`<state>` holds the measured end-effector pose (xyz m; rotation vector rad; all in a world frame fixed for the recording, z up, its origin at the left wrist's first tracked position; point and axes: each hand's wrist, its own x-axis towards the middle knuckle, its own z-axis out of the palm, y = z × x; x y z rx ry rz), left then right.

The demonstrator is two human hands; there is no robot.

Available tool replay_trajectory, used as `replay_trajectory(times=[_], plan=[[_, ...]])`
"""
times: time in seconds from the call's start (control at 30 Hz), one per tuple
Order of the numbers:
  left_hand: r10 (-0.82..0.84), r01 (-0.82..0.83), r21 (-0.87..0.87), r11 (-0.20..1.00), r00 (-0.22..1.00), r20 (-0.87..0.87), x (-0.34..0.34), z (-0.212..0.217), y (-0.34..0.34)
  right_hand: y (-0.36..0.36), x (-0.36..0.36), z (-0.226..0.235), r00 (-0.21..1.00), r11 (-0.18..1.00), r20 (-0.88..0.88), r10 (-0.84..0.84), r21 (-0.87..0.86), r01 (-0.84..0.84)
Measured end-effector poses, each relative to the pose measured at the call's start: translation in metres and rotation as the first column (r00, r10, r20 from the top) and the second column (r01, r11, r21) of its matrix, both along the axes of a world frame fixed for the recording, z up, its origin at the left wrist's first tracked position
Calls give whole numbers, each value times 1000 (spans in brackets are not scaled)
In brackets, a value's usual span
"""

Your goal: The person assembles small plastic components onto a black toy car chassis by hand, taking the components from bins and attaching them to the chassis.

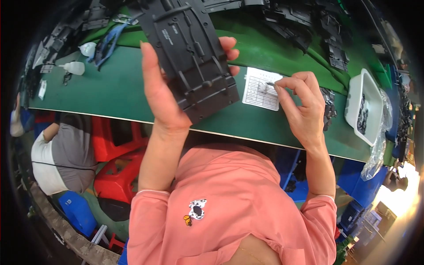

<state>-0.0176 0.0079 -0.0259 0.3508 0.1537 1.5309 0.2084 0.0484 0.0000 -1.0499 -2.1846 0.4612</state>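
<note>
A long black moulded plastic panel (pixel 190 53) with ribs and small holes is raised over the bench in my left hand (pixel 161 95). The thumb lies along its left side and the fingertips wrap round its right edge. To the right, my right hand (pixel 304 106) is closed in a pinch, thumb against forefinger. A small dark piece (pixel 271 84) sticks out from that pinch, too small to make out its kind. Beneath it lies a white printed sheet (pixel 258 100) with a table on it. Several small black parts (pixel 329 108) lie behind my right wrist.
The green bench top (pixel 119 99) carries a rumpled green cloth (pixel 260 57) with more black plastic parts (pixel 291 26). A white tray (pixel 353 99) of black pieces stands right. Squeeze bottles (pixel 75 67) and a blue cloth (pixel 108 44) lie left. Red stools (pixel 117 176) and another person (pixel 73 154) are left.
</note>
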Motion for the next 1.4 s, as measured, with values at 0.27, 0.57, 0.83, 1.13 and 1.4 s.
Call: replay_trajectory(times=[0.27,0.57,0.83,1.13,1.4], plan=[[18,-18,-39,999,1000,-12,13,4,-7,-14,3,12,989,913,46,142,380,-149],[15,-17,-31,999,997,-72,25,9,-20,-24,-9,10,951,741,101,292,604,-292],[4,-5,-45,999,1000,-31,31,10,-24,-28,-7,8,938,721,174,301,602,-343],[2,-4,-60,998,999,-43,34,13,-23,-26,-6,5,925,711,201,323,594,-377],[19,-25,-55,998,994,-106,36,11,-24,-29,-7,12,924,755,166,345,536,-378]])
